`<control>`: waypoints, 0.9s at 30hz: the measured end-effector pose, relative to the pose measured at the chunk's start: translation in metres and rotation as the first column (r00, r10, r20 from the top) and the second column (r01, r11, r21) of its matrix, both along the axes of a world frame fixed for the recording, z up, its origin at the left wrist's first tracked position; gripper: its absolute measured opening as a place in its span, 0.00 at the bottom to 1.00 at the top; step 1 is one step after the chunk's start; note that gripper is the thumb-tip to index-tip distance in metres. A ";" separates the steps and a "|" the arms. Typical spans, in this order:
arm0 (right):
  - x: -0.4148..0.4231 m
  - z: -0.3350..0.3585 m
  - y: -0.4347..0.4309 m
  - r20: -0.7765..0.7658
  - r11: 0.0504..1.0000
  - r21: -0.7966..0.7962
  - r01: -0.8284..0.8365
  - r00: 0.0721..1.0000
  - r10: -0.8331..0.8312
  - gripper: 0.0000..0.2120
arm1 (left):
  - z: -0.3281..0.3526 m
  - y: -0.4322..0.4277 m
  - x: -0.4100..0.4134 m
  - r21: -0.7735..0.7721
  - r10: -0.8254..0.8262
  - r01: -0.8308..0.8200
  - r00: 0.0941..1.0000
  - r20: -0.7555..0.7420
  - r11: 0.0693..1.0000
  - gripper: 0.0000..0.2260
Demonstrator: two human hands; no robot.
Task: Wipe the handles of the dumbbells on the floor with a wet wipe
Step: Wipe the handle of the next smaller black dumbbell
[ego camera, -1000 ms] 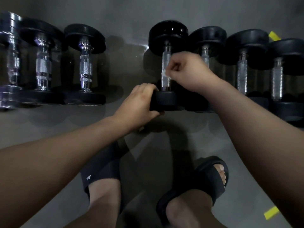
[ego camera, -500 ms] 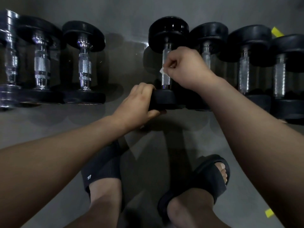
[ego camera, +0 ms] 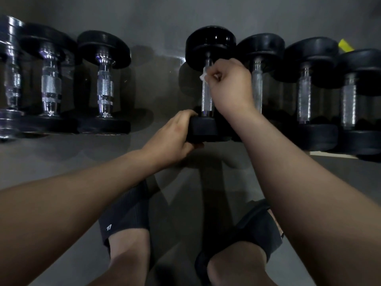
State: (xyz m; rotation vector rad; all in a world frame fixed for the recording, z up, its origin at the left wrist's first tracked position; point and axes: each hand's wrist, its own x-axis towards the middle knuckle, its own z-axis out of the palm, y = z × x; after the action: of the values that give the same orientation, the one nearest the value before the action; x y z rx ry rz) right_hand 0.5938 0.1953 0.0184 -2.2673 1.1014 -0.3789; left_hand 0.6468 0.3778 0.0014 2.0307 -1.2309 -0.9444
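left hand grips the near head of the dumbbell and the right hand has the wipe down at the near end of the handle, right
Not quite: the head view shows the right hand holding the wet wipe at the far end of the handle, beside the far head. The left hand does grip the near head.

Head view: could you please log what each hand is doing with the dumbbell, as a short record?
left hand: grips the dumbbell's near head
right hand: holds the wipe against the handle, close to the far head
handle: bare below the right hand
other dumbbells: three left, three right, untouched
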 end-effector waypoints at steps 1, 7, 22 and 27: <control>0.002 -0.001 0.001 0.015 1.000 -0.010 0.017 1.000 -0.017 0.03 | 0.000 0.000 -0.001 0.000 0.010 -0.010 1.000 -0.014 1.000 0.30; 0.011 0.002 -0.012 0.006 0.994 -0.094 0.052 0.999 -0.051 0.06 | -0.002 -0.001 -0.004 0.016 -0.030 0.030 0.999 0.011 0.999 0.25; -0.008 0.007 -0.025 -0.039 0.993 0.030 -0.115 0.992 0.116 0.04 | 0.034 -0.026 -0.019 0.247 -0.262 0.141 0.776 0.574 0.959 0.26; -0.034 0.026 -0.026 -0.214 0.875 0.337 -0.349 0.876 0.432 0.02 | 0.036 -0.026 -0.018 0.246 -0.264 0.144 0.772 0.578 0.959 0.25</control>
State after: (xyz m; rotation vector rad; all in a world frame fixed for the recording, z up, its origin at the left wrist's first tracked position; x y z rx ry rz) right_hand 0.5601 0.1697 0.0446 -2.2457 0.7291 0.2691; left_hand 0.6283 0.3522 0.0378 2.5008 -1.7872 -0.5081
